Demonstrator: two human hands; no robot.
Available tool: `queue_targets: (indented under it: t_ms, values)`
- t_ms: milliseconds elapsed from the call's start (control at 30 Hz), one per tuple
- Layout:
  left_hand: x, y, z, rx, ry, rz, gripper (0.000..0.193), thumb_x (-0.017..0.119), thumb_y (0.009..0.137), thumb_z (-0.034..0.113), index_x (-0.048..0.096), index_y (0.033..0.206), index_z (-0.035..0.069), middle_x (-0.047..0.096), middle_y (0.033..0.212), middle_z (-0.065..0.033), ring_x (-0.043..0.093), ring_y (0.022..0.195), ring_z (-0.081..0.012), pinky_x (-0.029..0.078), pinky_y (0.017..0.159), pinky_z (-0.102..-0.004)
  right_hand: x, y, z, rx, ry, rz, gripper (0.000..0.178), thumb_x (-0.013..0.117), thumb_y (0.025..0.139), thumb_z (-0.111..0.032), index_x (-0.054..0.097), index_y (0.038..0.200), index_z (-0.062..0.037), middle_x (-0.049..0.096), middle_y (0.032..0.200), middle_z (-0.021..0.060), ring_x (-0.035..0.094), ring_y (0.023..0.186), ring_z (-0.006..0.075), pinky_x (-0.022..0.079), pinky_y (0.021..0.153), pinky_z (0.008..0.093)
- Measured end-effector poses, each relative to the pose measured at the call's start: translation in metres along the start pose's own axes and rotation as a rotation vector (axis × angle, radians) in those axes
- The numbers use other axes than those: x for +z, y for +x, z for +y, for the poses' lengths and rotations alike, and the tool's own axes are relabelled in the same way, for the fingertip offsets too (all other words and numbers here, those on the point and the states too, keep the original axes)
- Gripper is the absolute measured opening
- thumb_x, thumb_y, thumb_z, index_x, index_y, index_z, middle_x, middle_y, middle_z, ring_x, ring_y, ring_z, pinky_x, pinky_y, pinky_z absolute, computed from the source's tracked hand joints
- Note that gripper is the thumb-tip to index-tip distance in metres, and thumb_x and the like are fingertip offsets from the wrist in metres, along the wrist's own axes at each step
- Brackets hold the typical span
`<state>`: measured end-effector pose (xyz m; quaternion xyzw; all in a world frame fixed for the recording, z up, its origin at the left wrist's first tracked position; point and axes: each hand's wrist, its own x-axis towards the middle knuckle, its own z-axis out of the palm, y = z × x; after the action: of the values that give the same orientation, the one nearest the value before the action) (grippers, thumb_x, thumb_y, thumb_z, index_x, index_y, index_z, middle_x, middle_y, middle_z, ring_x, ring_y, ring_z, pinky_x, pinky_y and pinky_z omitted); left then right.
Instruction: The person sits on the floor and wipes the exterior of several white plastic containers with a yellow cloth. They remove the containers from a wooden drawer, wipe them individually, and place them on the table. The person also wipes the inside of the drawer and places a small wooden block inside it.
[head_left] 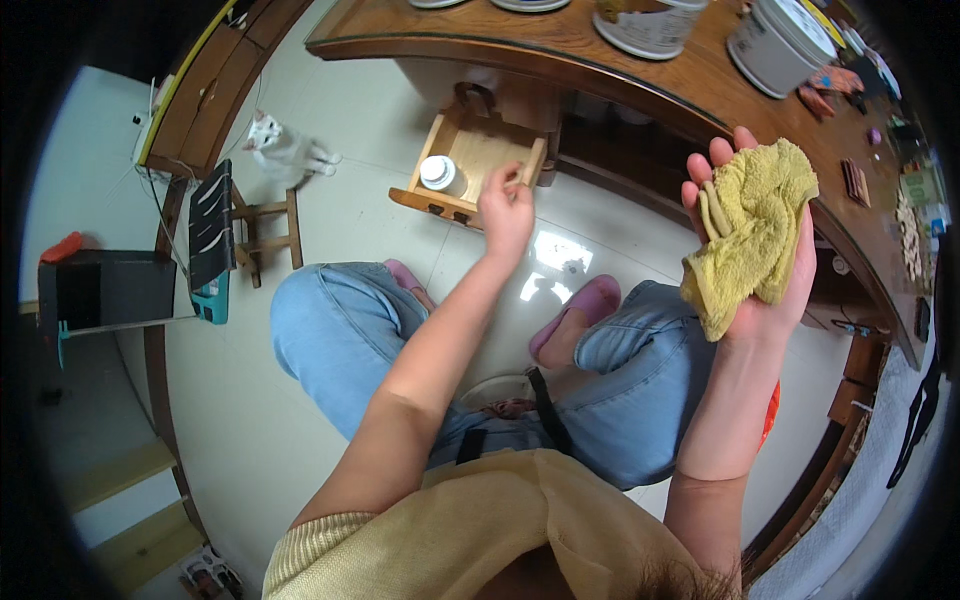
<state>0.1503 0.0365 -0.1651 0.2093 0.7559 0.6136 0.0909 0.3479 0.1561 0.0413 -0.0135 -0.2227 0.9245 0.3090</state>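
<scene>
My right hand (760, 300) is raised palm up beside the desk, and a crumpled yellow-green cloth (750, 225) lies in it, draped over the fingers. My left hand (506, 208) reaches forward to a small wooden drawer (480, 150) pulled out from under the wooden desk (560, 45). Its fingers rest on the drawer's front edge. Inside the drawer a white round jar (438, 172) lies at the left. I am seated, with my knees in blue jeans below both hands.
Two large white tubs (650, 25) (780, 42) stand on the desk, with small items along its right edge. A white cat (283, 150) sits on the tiled floor at the left, near a small wooden stool (262, 232) and a black box (110, 288).
</scene>
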Motion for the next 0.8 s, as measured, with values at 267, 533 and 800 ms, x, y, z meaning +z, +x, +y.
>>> queue_targets:
  t_ms: [267, 533, 800]
  values:
    - [0.012, 0.100, -0.087, 0.027, 0.663, -0.200, 0.088, 0.069, 0.080, 0.019, 0.020, 0.145, -0.012, 0.024, 0.150, -0.0313, 0.022, 0.141, -0.0440, 0.019, 0.119, -0.0408, 0.021, 0.015, 0.033, 0.071, -0.047, 0.055, 0.068, 0.030, 0.101, -0.047, 0.027, 0.145, 0.0056, 0.050, 0.133, 0.0279, 0.054, 0.118, 0.0446, 0.045, 0.100, 0.0547]
    - [0.061, 0.193, -0.162, -0.284, -0.416, -0.078, 0.074, 0.063, 0.085, 0.038, 0.034, 0.143, 0.003, 0.041, 0.146, -0.0186, 0.035, 0.136, -0.0305, 0.028, 0.114, -0.0437, 0.031, 0.022, 0.040, -0.001, -0.239, 0.268, 0.054, 0.035, 0.102, -0.043, 0.040, 0.133, 0.0011, 0.055, 0.113, 0.0228, 0.057, 0.102, 0.0408, 0.049, 0.087, 0.0524]
    - [0.068, 0.201, -0.145, -0.201, -0.242, -0.318, 0.077, 0.067, 0.082, 0.037, 0.034, 0.143, 0.003, 0.043, 0.144, -0.0170, 0.040, 0.133, -0.0300, 0.032, 0.111, -0.0418, 0.030, 0.032, 0.051, -0.009, -0.256, 0.393, 0.050, 0.033, 0.102, -0.041, 0.042, 0.130, 0.0005, 0.055, 0.105, 0.0235, 0.058, 0.097, 0.0441, 0.049, 0.086, 0.0566]
